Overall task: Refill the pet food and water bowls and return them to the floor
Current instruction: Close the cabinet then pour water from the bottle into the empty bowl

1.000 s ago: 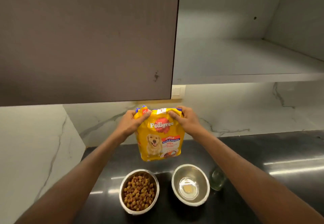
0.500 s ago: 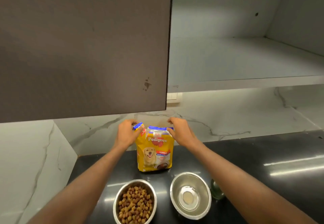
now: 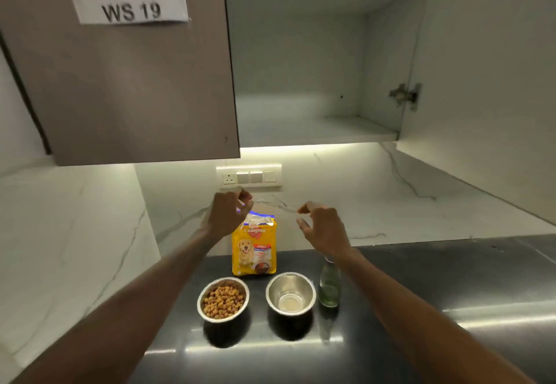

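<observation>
Dark desk (image 3: 421, 308): kibble bowl (image 3: 223, 299) full; our left hand (image 3: 229, 213) and right hand (image 3: 323, 227) hover, fingers loosely spread; next, bottle (image 3: 329, 286) fills empty bowl (image 3: 290, 293).

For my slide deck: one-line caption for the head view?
Both hands, left and right, open above an upright dog-food bag; kibble-filled bowl, empty steel bowl.

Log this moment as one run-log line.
left hand: open | right hand: open | food bag: upright on counter | water bowl: empty
</observation>
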Available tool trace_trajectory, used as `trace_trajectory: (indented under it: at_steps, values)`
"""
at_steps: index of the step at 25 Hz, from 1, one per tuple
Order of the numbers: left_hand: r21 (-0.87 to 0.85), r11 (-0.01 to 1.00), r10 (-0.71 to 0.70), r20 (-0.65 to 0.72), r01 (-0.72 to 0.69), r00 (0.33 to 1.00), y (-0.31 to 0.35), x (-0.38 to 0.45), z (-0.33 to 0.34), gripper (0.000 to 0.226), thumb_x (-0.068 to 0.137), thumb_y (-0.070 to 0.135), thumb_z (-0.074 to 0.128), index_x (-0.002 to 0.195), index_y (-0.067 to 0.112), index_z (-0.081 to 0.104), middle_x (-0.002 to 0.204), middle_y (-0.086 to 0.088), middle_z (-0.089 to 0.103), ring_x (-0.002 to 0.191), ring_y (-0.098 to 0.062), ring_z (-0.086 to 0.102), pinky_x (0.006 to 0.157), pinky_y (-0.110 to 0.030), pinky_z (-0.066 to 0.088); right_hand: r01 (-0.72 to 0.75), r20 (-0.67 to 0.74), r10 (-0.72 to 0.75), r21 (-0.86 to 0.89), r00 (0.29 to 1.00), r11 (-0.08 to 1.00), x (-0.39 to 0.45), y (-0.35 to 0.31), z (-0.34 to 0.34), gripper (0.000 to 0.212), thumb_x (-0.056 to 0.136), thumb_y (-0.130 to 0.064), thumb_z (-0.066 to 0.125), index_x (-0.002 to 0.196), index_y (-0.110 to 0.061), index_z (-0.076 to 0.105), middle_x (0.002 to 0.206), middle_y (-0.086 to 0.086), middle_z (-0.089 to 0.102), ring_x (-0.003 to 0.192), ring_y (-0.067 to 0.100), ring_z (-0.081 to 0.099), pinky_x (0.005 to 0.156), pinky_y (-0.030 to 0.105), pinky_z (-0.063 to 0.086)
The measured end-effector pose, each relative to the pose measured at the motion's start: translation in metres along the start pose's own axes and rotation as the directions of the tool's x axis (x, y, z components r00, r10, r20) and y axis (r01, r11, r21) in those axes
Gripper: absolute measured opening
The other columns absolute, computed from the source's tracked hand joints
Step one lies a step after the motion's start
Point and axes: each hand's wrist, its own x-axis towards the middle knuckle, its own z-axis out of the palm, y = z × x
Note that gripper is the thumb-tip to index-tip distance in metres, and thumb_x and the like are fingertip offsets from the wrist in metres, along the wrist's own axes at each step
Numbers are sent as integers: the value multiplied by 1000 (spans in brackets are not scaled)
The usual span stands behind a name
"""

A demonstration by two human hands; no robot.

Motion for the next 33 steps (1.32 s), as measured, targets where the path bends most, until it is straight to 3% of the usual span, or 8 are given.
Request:
trace_trajectory:
  at_steps: [6,10,13,18,20,26,29,33]
  values:
    - [55,903,431,-126,-427,894,228,-7,-134,10,99,17,71,102,7,73,97,-8,75,85,-24,72,79,-45,63,259,-320,-238,23,917,966,-102,-80,-176,18,100,-26,69,115,-16,72,115,3,74,107,24,68,90,40,56]
    - [211,684,727,-282,-699,626,407,-8,-186,28,100,19,57,124,9,66,121,-13,66,104,-29,67,87,-40,60,435,-719,-450,-226,530,872,-142,-102,-289,20,103,-5,61,118,-12,71,122,9,71,111,24,66,89,32,58]
    - [520,372,924,-128,-769,361,517,-18,-190,53,97,17,46,148,10,56,152,-17,57,139,-33,58,105,-39,56,200,-923,-265,-214,280,956,-153,-76,-360,40,103,2,58,140,-12,60,146,13,58,132,27,59,108,30,51]
    - [747,-90,812,438,-659,386,592,-30,-164,60,114,45,29,167,17,35,178,-11,31,170,-31,14,137,-55,3,-213,-680,399,344,615,914,-160,-10,-396,61,106,-31,63,159,-10,39,161,13,49,146,34,51,117,48,49]
    - [786,-141,753,480,-602,450,588,-30,-160,57,114,45,31,161,14,44,171,-13,44,167,-34,24,138,-57,4,-217,-580,388,343,717,914,-158,0,-385,56,109,-37,60,154,-7,44,151,16,60,138,37,59,110,45,50]
    - [722,-41,858,380,-691,346,524,-33,-199,49,111,39,32,108,10,72,108,-15,75,108,-33,65,109,-53,51,-21,-762,158,187,628,982,-135,-38,-325,31,105,-44,61,119,-16,61,106,2,71,95,18,68,86,39,62]
    - [748,13,849,343,-664,403,457,-19,-222,46,108,35,34,100,11,72,104,-13,75,101,-33,66,91,-48,54,157,-744,-24,110,667,981,-106,-78,-273,54,101,-45,63,145,-16,54,140,6,66,125,20,63,105,31,54]
    - [828,135,815,221,-545,536,333,25,-238,60,112,44,27,142,7,63,150,-19,64,142,-38,57,127,-53,33,365,-646,-222,93,730,927,-39,-131,-189,75,105,-40,60,168,-14,28,178,9,26,166,30,23,133,32,18]
